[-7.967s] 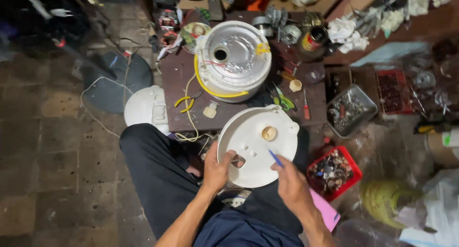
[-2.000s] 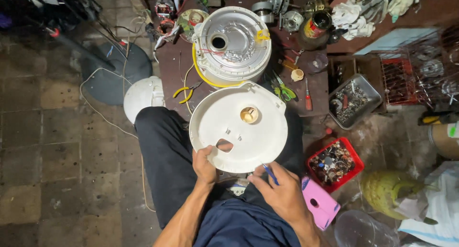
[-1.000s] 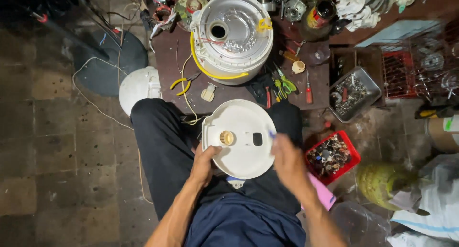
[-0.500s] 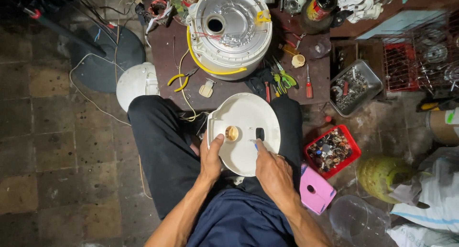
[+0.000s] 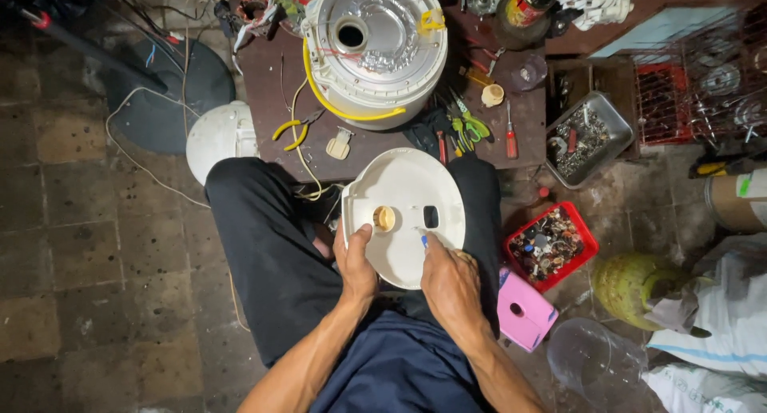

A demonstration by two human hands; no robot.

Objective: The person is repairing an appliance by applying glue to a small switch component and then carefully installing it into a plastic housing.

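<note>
Two bare hands are working on a round white plastic cover (image 5: 403, 213) that is lying across the lap of a seated person in dark trousers. That cover is sitting just below the near edge of a low dark brown surface (image 5: 264, 101), leaning slightly toward it. The left hand (image 5: 355, 265) is gripping the cover's lower left rim, its thumb pressing the top face just beside a small tan knob (image 5: 384, 218). The right hand (image 5: 449, 281) is closed around a small blue-tipped tool (image 5: 423, 239), pinching it with the tip touching the cover just below a dark rectangular slot (image 5: 431, 216).

On the surface, toward its far edge, a large round white and silver appliance body (image 5: 374, 45) is standing with a yellow cable (image 5: 335, 109) curling around its base. Yellow-handled pliers (image 5: 289, 130) are lying near the left part of the near edge, green-handled pliers (image 5: 469, 127) and a red-handled screwdriver (image 5: 510, 137) toward the right. A metal tray of small parts (image 5: 590, 135) is hanging at the right corner. On the tiled floor, a red tray of mixed bits (image 5: 550, 244) and a pink box (image 5: 523, 313) are resting just right of the person's leg, and a white domed part (image 5: 217, 141) is lying to the left
</note>
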